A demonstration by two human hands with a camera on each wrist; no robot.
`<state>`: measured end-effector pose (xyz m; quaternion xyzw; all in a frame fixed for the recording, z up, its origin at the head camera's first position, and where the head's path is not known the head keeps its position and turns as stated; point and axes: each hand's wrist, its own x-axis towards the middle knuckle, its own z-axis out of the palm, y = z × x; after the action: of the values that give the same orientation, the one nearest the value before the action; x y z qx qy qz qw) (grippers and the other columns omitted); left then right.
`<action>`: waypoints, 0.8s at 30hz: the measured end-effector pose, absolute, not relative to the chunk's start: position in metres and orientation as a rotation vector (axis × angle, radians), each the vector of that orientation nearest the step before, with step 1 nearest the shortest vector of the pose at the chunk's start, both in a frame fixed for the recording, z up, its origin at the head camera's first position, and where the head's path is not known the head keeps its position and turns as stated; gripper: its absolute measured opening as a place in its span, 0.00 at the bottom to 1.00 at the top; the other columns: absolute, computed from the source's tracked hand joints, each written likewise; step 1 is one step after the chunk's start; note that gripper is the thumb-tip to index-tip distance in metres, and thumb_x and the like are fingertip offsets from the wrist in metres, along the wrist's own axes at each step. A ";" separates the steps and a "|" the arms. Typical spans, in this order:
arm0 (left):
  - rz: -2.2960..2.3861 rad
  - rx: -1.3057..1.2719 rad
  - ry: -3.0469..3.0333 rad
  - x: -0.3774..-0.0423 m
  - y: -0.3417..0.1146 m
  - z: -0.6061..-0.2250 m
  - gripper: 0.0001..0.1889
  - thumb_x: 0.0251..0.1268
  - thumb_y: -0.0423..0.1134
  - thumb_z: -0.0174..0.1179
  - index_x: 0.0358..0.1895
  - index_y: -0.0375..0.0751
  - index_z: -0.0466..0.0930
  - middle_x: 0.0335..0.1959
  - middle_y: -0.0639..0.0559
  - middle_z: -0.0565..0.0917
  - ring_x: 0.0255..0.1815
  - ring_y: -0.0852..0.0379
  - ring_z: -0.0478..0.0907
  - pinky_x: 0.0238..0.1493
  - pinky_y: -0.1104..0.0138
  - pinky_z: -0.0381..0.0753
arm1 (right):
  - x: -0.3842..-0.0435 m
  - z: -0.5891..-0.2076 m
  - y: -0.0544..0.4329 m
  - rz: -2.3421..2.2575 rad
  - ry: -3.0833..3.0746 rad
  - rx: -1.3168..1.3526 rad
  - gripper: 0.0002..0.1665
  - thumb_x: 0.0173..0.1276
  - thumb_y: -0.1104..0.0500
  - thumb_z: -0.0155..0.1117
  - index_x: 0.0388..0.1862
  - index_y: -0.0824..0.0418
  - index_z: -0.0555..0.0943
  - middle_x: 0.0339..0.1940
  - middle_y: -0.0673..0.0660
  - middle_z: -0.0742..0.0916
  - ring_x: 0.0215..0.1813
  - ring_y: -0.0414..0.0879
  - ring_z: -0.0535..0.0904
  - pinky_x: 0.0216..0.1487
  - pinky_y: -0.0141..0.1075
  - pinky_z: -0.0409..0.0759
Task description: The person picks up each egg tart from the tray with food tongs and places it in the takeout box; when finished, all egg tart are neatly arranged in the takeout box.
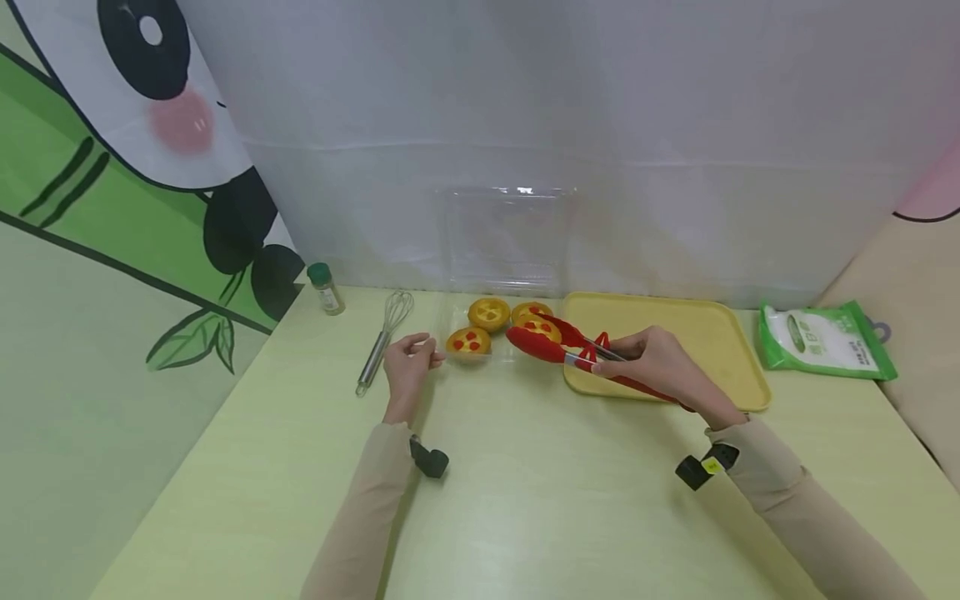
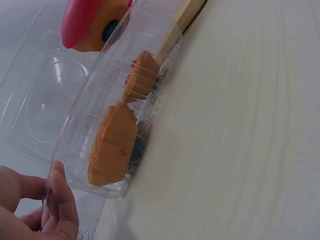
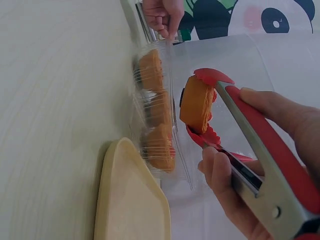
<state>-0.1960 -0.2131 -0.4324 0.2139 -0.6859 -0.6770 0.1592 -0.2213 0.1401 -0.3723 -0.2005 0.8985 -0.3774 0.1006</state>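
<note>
My left hand pinches the rim of a clear plastic container at its left side, thumb and fingertips on the edge. Egg tarts with yellow and red tops sit inside, among them a front tart and a back tart. My right hand grips red-and-metal tongs by the arms. Between the red tong tips, one egg tart with red topping is held tilted above the container, clear of the others. The container's transparent lid stands raised at the back.
A yellow tray lies right of the container, partly under the tongs and right hand. Farther right is a green-and-white packet. A metal whisk and a green-capped jar are on the left. A white curtain backs the table.
</note>
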 end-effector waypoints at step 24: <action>-1.934 0.586 -1.960 -0.196 -0.214 -0.432 0.17 0.68 0.28 0.57 0.56 0.21 0.75 0.42 0.29 0.79 0.19 0.68 0.80 0.24 0.79 0.84 | -0.255 -0.365 0.095 -0.954 2.627 -0.727 0.19 0.57 0.49 0.75 0.18 0.59 0.80 0.13 0.45 0.62 0.18 0.40 0.54 0.20 0.29 0.47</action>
<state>-0.1955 -0.2140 -0.4323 0.2055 -0.6870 -0.6778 0.1625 -0.2550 0.0948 -0.3645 -0.2496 0.9024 -0.3277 0.1266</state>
